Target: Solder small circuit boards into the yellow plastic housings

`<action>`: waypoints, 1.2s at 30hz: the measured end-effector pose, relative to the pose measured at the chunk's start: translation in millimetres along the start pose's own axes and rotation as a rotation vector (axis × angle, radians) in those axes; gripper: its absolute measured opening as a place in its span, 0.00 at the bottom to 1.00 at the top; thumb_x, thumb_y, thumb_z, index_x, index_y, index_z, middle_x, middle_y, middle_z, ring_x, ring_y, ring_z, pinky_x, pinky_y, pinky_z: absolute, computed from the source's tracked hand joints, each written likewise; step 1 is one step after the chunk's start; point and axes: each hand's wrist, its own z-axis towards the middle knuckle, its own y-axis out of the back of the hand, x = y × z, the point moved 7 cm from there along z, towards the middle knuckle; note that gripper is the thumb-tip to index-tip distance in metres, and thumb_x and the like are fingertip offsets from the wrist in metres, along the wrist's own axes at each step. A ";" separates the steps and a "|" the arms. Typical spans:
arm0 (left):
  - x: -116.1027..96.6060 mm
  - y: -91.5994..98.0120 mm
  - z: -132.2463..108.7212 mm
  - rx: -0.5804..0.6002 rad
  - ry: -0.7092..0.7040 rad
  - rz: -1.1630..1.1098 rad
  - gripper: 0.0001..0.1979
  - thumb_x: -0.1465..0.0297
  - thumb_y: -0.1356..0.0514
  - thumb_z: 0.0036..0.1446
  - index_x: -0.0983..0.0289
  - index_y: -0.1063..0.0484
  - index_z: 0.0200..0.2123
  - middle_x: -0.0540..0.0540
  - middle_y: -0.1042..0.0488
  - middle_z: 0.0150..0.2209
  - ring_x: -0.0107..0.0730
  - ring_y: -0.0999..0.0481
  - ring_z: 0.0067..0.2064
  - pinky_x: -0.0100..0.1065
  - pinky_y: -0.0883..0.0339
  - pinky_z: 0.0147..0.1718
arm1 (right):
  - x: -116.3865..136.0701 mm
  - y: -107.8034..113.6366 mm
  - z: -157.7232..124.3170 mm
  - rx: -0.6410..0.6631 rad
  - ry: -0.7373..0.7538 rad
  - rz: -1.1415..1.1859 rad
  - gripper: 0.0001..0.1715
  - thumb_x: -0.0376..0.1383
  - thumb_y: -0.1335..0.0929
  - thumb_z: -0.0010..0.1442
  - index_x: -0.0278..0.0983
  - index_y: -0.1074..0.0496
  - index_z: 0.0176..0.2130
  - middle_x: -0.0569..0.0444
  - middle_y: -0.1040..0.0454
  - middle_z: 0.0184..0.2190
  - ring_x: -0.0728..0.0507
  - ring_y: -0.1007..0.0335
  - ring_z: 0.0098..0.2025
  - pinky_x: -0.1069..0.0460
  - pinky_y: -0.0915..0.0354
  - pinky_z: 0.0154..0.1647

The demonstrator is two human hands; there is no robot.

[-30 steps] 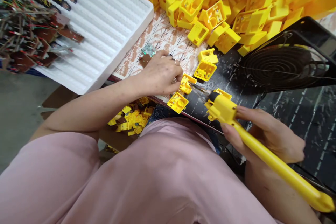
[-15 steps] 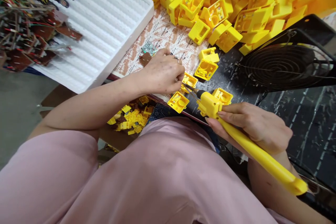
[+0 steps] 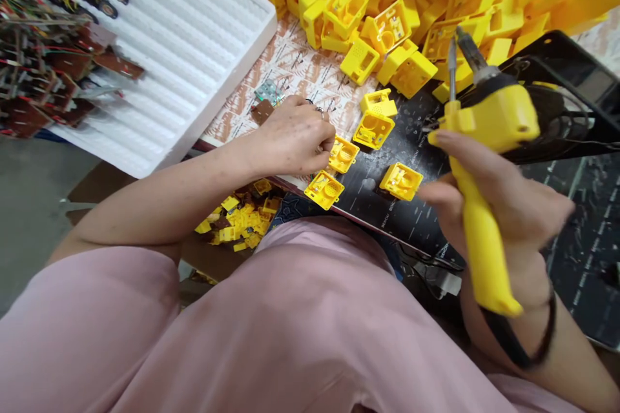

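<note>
My right hand (image 3: 504,193) is wrapped round the yellow handle of a soldering gun (image 3: 494,119). Its dark tip and thin metal feed tube point up and away, above the bench. My left hand (image 3: 300,135) is closed at the left edge of a small open yellow plastic case (image 3: 343,155), its fingertips partly hidden. Just below that hand lies a second open case (image 3: 324,190), near the bench's front edge. Another open case (image 3: 402,181) sits between my two hands. Beyond my left wrist are a brown circuit board (image 3: 261,112) and a green one (image 3: 269,91).
A big heap of yellow cases (image 3: 378,0) fills the back. At the right stands a black fan (image 3: 547,103). A white foam tray (image 3: 194,58) at the left carries circuit boards and wired round parts. Yellow pieces (image 3: 237,222) lie in a box below the bench.
My right hand has lifted the soldering gun away from the case at my left hand, up and to the right, turning its tip upward. My left hand has stayed nearly in place.
</note>
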 end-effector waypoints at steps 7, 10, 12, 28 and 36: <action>-5.0 -7.7 -10.7 -0.060 0.001 -0.173 0.22 0.60 0.46 0.67 0.61 0.25 0.59 0.58 0.17 0.52 0.45 0.19 0.53 0.50 0.37 0.63 | 2.5 -49.4 45.7 0.097 0.247 -0.291 0.15 0.45 0.33 0.74 0.40 0.22 0.51 0.48 0.17 0.39 0.43 0.20 0.39 0.52 0.33 0.36; -8.9 -8.0 -19.0 -0.044 -0.038 -0.239 0.20 0.61 0.48 0.71 0.60 0.25 0.59 0.56 0.16 0.51 0.40 0.18 0.53 0.52 0.44 0.70 | -0.2 -68.6 45.8 0.187 0.269 -0.333 0.15 0.43 0.35 0.75 0.40 0.24 0.54 0.49 0.19 0.39 0.43 0.23 0.36 0.52 0.38 0.32; 2.8 5.0 -27.0 -0.129 0.009 -0.227 0.19 0.62 0.49 0.72 0.59 0.26 0.59 0.56 0.18 0.56 0.39 0.19 0.56 0.49 0.41 0.69 | -3.6 -73.8 44.2 0.219 0.254 -0.337 0.15 0.42 0.36 0.75 0.40 0.24 0.54 0.50 0.20 0.38 0.44 0.25 0.35 0.51 0.40 0.31; 91.3 26.6 -49.1 -0.234 0.547 0.063 0.22 0.62 0.47 0.66 0.62 0.22 0.57 0.58 0.19 0.55 0.50 0.24 0.55 0.50 0.31 0.54 | 0.3 -67.9 61.1 0.276 0.342 -0.094 0.23 0.48 0.32 0.72 0.40 0.30 0.60 0.47 0.19 0.41 0.34 0.21 0.48 0.39 0.30 0.55; 128.8 12.6 -13.3 -0.188 0.498 0.024 0.09 0.59 0.34 0.55 0.58 0.21 0.31 0.59 0.20 0.34 0.56 0.26 0.52 0.52 0.34 0.51 | 6.7 -98.8 73.8 0.294 0.299 0.080 0.20 0.46 0.34 0.73 0.41 0.31 0.60 0.48 0.19 0.45 0.38 0.21 0.48 0.42 0.30 0.56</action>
